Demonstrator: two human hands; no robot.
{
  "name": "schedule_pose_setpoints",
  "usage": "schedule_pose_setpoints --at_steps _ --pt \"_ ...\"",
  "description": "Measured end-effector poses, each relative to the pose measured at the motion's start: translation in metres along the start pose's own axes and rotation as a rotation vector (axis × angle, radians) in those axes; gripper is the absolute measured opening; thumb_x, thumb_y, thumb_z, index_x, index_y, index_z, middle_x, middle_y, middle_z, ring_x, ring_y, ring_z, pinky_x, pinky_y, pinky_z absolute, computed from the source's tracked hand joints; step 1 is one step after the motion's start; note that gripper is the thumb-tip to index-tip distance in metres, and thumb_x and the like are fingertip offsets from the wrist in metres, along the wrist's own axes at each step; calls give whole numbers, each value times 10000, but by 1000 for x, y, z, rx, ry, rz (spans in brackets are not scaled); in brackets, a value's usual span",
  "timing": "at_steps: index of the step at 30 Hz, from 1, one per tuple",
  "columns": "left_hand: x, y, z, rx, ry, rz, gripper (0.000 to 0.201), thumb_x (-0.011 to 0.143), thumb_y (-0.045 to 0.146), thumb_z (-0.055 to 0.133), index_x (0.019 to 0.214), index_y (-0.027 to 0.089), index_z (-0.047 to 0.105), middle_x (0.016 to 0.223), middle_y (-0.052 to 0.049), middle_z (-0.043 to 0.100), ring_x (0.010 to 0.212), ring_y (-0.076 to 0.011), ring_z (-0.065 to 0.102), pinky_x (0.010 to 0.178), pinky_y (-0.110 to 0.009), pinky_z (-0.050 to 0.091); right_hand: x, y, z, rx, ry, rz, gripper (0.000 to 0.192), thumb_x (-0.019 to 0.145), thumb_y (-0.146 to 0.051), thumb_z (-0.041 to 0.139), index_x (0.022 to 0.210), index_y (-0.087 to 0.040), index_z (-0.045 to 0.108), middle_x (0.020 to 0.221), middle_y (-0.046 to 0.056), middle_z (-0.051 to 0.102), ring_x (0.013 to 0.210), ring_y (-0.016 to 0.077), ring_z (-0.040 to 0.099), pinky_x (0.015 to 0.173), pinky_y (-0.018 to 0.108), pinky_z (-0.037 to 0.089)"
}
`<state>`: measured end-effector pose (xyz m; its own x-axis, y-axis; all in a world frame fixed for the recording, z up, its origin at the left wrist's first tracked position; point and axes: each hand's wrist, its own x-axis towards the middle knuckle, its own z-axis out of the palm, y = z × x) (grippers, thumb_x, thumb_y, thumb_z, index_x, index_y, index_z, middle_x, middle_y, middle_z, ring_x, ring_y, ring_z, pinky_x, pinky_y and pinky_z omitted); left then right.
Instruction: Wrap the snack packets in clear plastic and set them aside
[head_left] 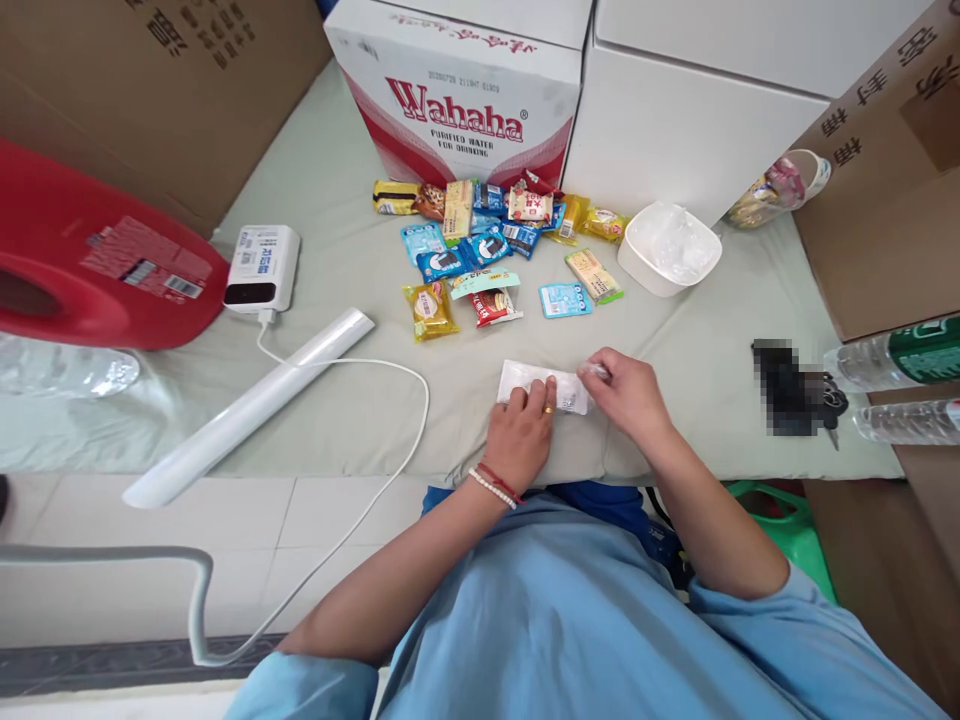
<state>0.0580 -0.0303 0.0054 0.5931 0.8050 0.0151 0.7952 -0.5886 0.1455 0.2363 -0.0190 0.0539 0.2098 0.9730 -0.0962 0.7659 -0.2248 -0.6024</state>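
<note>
White packet [516, 378] under half-open left hand [521, 438], right hand [627, 392] pinched at its right end

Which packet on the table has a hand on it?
The white packet: it lies partly under the left hand, with the right hand at one end. The colourful snack packs lie farther back, untouched.

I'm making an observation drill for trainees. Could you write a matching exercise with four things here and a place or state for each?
1. Left hand
2. Right hand
3. White tub
4. White device

A. Holding clear plastic
B. At the right end of a white packet
C. Cable plugged in
D. On top of the packet

Pairs: 1-D, 2-B, 3-A, 4-C
</note>
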Motion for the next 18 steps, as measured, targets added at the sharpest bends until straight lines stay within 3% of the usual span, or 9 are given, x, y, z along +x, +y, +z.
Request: schedule_pose_setpoints --at_steps 5,8,10,12,14,18 --pt "2 -6 -5 -153 17 20 474 932 137 484 1396 78 560 1368 -224 578 1168 -313 579 916 -446 516 33 -33 25 -251 -239 -62 135 923 -246 561 905 -197 685 849 66 739 782 207 635 659 285 355" --pt "-2 -25 -12 -443 47 65 618 853 180 570 1459 77 506 1406 -207 575 1171 -291 608 959 -411 529 31 -28 31 -222 -263 -132 194 973 -233 474 988 -193 663 872 67 733 799 211 637 683 288 372" --pt "-1 -39 -16 -603 59 -17 557 905 203 519 1458 142 530 1318 -137 650 1039 -232 659 901 -358 542 25 -20 33 -184 -243 -206 212 984 -218 436 1036 -188 639 930 79 732 846 219 642 731 294 405" --pt "8 -49 -18 -605 99 -187 449 978 245 462 1403 198 600 1224 -96 685 972 -216 669 859 -344 535 18 -13 35 -161 -202 -277 221 992 -218 410 1058 -184 618 1007 102 725 910 233 644 785 309 432" --pt "21 -55 -18 -497 142 -306 422 977 311 531 1371 203 638 1256 -116 652 1084 -262 644 905 -373 517 13 -8 38 -149 -161 -315 232 1004 -232 389 1066 -184 608 1050 121 716 954 245 642 818 325 450" --pt "46 -60 -20 -399 9 -295 409 893 392 681 1245 185 712 1282 -140 616 1188 -342 562 999 -452 471 10 -5 43 -115 -127 -317 231 998 -232 396 1073 -186 610 1032 122 718 954 255 652 824 343 476"
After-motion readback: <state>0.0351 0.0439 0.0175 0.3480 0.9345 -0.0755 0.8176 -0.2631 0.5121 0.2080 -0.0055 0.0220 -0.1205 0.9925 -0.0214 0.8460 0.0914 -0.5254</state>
